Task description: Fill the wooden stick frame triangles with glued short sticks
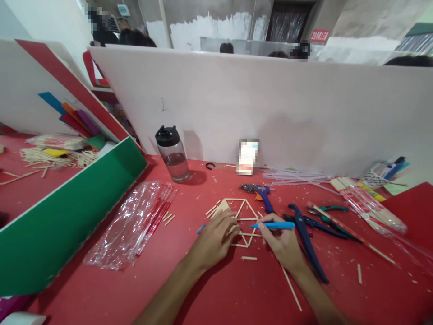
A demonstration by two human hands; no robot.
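On the red table lies a flat frame of thin wooden sticks [238, 219], joined into triangles. My left hand [218, 234] rests over its left side, fingers bent down onto the sticks; what the fingertips pinch is hidden. A blue pen [275, 225] is gripped in my right hand [279, 239], its tip pointing left over the frame's right side. Several short cut sticks [212, 210] lie just beyond my left hand. A small blue pen cap [200, 229] is beside that hand, and a loose stick piece [249, 258] lies nearer to me.
Behind the frame are a purple glue gun [257, 193], a propped phone [247, 156] and a water bottle [172, 155]. Blue cutters [306, 239] and green-handled pliers [333, 208] lie right. Plastic bags [131, 225] lie left, beside a green divider [74, 216]. A white board [216, 99] stands behind.
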